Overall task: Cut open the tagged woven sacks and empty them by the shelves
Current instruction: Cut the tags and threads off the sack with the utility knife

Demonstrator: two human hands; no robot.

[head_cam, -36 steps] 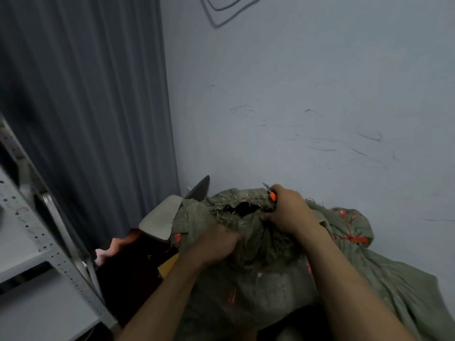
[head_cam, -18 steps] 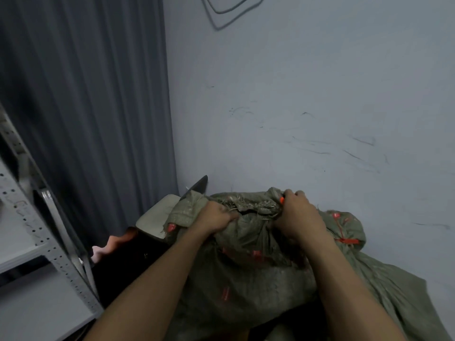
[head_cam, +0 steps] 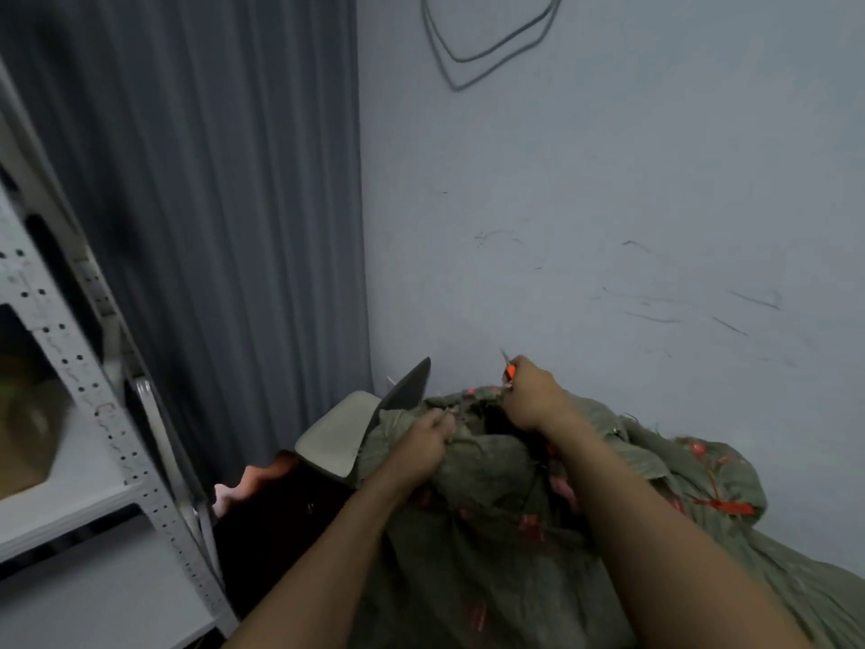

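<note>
A green woven sack [head_cam: 491, 522] with red markings stands in front of me against the wall. Its top is bunched, with a dark opening between my hands. My left hand [head_cam: 421, 445] grips the sack's top edge on the left. My right hand [head_cam: 531, 398] holds a small orange-handled knife [head_cam: 509, 369] at the top rim, blade pointing up and away, and also seems to pinch the fabric. A second green sack [head_cam: 702, 480] with a red tag lies behind and to the right.
A white perforated metal shelf unit [head_cam: 93, 414] stands at the left. A grey curtain [head_cam: 210, 203] hangs behind it. A beige chair seat with a dark back [head_cam: 337, 435] sits between shelf and sack. Cables hang on the pale wall [head_cam: 608, 180].
The sack top was pulled shut half a second ago; now a dark opening shows again. My right hand rose to the rim, and the knife blade shows above it.
</note>
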